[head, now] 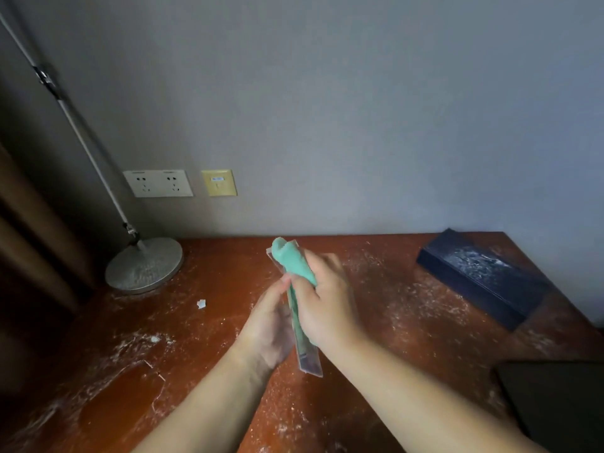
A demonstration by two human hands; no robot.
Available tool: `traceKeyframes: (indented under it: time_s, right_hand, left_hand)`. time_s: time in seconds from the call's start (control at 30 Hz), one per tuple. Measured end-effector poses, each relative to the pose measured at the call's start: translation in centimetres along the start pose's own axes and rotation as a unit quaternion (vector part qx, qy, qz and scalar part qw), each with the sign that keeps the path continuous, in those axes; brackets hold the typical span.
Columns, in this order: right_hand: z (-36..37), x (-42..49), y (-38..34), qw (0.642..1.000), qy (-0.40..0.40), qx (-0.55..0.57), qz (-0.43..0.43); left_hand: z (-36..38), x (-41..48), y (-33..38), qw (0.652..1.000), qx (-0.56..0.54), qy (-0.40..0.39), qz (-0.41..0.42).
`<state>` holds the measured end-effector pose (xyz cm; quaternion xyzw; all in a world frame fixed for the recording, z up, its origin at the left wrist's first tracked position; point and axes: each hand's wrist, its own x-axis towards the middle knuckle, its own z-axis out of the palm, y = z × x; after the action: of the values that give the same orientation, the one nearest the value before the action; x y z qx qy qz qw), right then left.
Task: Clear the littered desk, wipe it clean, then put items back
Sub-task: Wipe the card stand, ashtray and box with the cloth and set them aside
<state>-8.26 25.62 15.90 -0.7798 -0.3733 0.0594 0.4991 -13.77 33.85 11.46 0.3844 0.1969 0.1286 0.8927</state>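
Observation:
Above the middle of the reddish-brown desk [376, 305], both hands hold a flat, clear, slab-like item [310, 362] on edge. My left hand [271, 325] grips it from the left side. My right hand [323, 302] grips a green cloth [291, 259] against its right face, and the cloth bunches over the top end. White powder covers much of the desk. A small white scrap [201, 304] lies left of the hands.
A lamp with a round metal base [143, 264] stands at the back left, its pole slanting up left. A dusty dark blue box [480, 276] lies at the back right. A dark flat object [555, 403] sits at the right edge. Sockets [158, 183] are on the wall.

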Motion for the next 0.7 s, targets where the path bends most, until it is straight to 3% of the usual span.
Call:
traceKeyframes:
  time_s: [0.13, 0.23, 0.37, 0.43, 0.5, 0.53, 0.6, 0.7]
  right_hand:
    - [0.6, 0.5, 2.2, 0.990, 0.067, -0.053, -0.114]
    - [1.4, 0.6, 3.5, 0.986, 0.101, -0.074, -0.114]
    - [1.2, 0.7, 4.6, 0.992, 0.023, -0.123, -0.019]
    - [0.8, 1.1, 5.3, 0.968, -0.059, -0.232, 0.079]
    - [0.1, 1.4, 6.2, 0.931, -0.092, -0.309, 0.170]
    - [-0.2, 1.4, 6.6, 0.926, -0.079, -0.305, 0.205]
    - [-0.6, 1.6, 7.0, 0.954, -0.028, -0.185, 0.234]
    - [-0.3, 1.8, 4.9, 0.987, 0.018, 0.063, 0.144]
  left_hand:
    - [0.2, -0.1, 0.2, 1.000, 0.007, -0.030, 0.000]
    - [0.5, -0.5, 0.2, 0.998, 0.008, -0.057, -0.005]
    - [0.3, -0.7, 0.4, 0.998, 0.036, -0.058, -0.006]
    - [0.3, -0.7, 0.9, 0.997, 0.069, -0.038, -0.007]
    - [-0.1, -0.5, 1.4, 0.995, 0.102, 0.001, -0.005]
    - [-0.5, -0.4, 1.6, 0.994, 0.111, 0.015, -0.002]
    - [-1.2, 0.1, 1.9, 0.994, 0.108, 0.027, -0.001]
    - [-1.5, 0.7, 1.8, 0.998, 0.064, -0.010, 0.002]
